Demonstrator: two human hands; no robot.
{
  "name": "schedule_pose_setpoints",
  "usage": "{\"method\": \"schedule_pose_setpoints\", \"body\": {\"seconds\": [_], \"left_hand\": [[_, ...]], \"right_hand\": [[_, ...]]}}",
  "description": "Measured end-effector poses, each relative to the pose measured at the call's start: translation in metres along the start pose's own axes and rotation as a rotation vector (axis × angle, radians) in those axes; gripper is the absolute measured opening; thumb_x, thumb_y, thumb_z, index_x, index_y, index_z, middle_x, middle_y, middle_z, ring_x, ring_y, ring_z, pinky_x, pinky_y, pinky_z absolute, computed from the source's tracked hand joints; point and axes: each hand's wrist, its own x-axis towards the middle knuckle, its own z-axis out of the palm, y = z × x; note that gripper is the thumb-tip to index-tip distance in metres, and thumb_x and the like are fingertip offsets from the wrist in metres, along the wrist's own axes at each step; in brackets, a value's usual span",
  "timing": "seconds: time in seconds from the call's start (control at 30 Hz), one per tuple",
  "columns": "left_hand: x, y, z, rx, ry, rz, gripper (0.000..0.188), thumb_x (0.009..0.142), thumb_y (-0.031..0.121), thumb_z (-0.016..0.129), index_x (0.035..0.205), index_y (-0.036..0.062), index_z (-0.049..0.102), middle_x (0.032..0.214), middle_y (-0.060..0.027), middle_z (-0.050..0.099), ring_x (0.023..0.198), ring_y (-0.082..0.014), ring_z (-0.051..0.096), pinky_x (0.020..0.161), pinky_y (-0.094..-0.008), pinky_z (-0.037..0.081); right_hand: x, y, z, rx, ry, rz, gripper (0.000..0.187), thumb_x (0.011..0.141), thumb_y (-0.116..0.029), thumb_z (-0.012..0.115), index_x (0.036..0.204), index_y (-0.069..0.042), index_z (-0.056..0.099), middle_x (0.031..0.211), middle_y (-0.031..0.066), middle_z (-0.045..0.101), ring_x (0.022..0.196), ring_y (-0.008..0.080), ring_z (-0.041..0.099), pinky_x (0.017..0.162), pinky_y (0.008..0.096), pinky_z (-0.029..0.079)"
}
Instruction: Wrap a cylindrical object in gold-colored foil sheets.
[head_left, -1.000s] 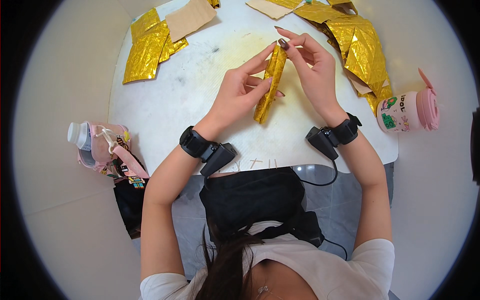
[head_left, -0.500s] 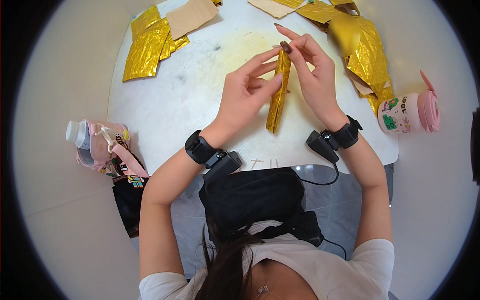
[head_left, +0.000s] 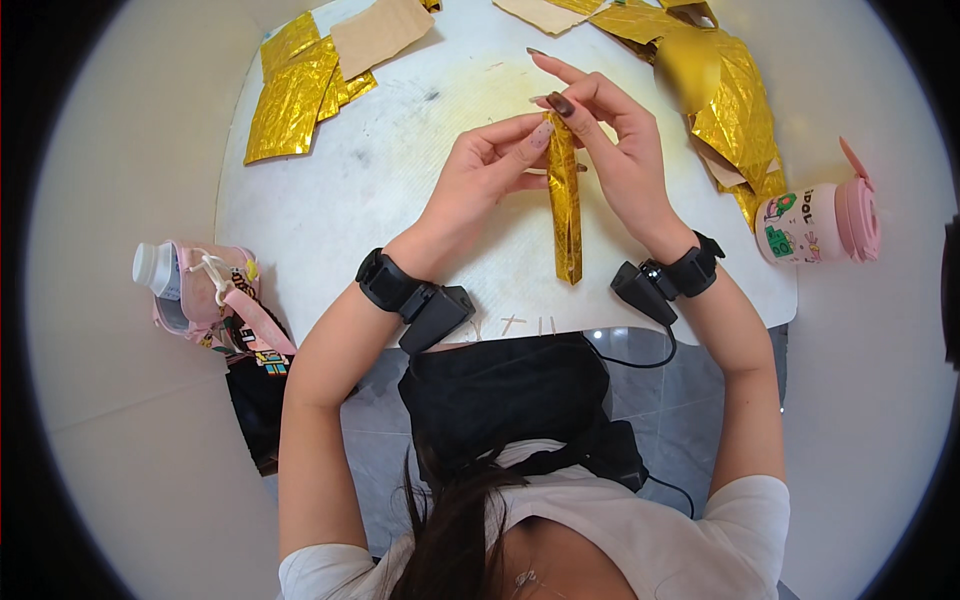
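tabletop (head_left: 370, 220), white, with yellowish stains and dark smudges, between pale walls (head_left: 130, 350) above grey tiled floor (head_left: 680, 400), gold foil sheets (head_left: 295, 110) overlapping far left, gold heap (head_left: 738, 125) far right, folded gold strip (head_left: 565, 215) over its middle, far end pinched by left hand (head_left: 478, 185) and right hand (head_left: 625, 140).

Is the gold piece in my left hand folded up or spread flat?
Folded: the gold piece is a long, narrow strip with lengthwise creases, its upper part in your left hand.
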Motion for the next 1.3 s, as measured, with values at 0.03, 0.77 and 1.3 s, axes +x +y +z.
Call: {"method": "schedule_pose_setpoints", "body": {"seconds": [0.03,0.77,1.3], "left_hand": [[0.001,-0.001,-0.001,-0.024,-0.022,-0.009,0.035,0.095,0.020,0.057,0.124,-0.0001,0.056,0.107,-0.0090,0.066,0.093,-0.0140,0.065,0.079,-0.0262,0.054],[-0.007,0.007,0.007,0.286,0.192,0.194,0.026,0.086,0.004,0.067,0.110,-0.0043,0.063,0.090,-0.0090,0.071,0.082,-0.0086,0.065,0.075,-0.0207,0.052],[-0.007,0.003,0.012,0.165,0.169,0.127,0.031,0.091,0.010,0.062,0.117,-0.0062,0.059,0.097,-0.0131,0.069,0.086,-0.0124,0.066,0.078,-0.0266,0.056]], "right_hand": [[0.000,0.001,0.001,0.048,0.012,-0.007,0.016,0.093,-0.014,0.055,0.089,0.001,0.056,0.125,0.0124,0.060,0.083,0.0071,0.059,0.076,0.0240,0.047],[-0.001,-0.004,0.005,-0.070,-0.020,-0.095,0.011,0.092,-0.007,0.053,0.087,0.002,0.054,0.114,0.0120,0.066,0.084,0.0118,0.064,0.076,0.0262,0.050],[-0.002,0.009,0.007,0.080,0.006,0.015,0.016,0.096,-0.015,0.051,0.088,0.000,0.051,0.111,0.0107,0.067,0.086,0.0101,0.062,0.077,0.0258,0.049]]}}
